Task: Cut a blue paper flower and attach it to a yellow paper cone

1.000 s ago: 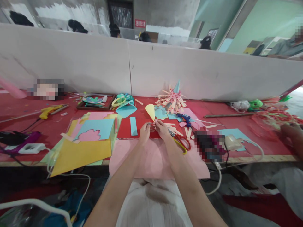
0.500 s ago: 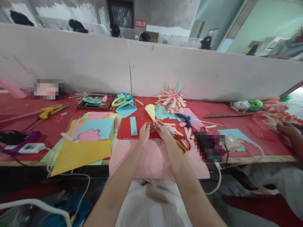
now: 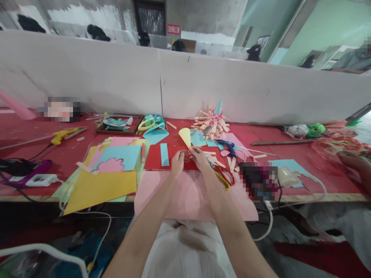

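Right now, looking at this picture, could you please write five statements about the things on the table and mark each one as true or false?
1. The yellow cone points its narrow end toward the right hand. True.
2. The scissors lie to the left of the left hand. False: the scissors lie on the right side of the right hand.
3. The light-blue strip lies left of the left hand. True.
4. The spiky ornament has a green top. False: the ornament's top is light blue.
5. The yellow glue gun lies left of the tray. True.
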Action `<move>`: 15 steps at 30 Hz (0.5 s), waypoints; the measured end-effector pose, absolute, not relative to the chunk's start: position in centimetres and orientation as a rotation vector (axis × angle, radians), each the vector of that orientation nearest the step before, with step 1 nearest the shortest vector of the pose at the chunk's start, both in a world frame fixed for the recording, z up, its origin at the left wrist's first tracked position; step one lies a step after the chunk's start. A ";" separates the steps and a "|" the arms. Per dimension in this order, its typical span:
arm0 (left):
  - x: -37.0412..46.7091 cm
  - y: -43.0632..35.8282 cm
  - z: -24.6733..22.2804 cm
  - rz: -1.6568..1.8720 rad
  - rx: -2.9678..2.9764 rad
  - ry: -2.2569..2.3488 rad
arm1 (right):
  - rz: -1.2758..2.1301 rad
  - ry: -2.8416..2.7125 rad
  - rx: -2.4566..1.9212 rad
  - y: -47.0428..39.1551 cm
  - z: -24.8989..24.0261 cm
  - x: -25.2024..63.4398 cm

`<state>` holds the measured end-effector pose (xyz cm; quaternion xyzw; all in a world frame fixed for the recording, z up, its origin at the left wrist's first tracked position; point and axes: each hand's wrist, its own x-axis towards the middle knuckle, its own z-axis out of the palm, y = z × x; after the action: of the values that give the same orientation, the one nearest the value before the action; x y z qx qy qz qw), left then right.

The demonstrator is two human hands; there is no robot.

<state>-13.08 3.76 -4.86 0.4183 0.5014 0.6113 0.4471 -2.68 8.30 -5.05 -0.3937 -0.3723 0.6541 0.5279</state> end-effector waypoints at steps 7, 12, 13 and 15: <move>-13.0 3.5 -4.7 1.518 1.025 1.263 | 1.004 -1.276 -1.389 11.8 -4.2 -2.9; -13.0 3.4 -4.8 1.533 1.012 1.262 | 1.001 -1.428 -1.493 14.4 -3.5 -3.8; -13.0 3.4 -4.9 1.536 1.005 1.260 | 1.039 -1.449 -1.461 14.7 -3.2 -4.2; -13.0 3.5 -5.0 1.540 0.996 1.247 | 1.113 -1.492 -1.379 14.8 -2.7 -4.9</move>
<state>-13.02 3.50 -5.00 0.4020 0.5035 0.6216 0.4456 -4.95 14.84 -2.65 -0.5455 -0.5899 0.4403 0.4008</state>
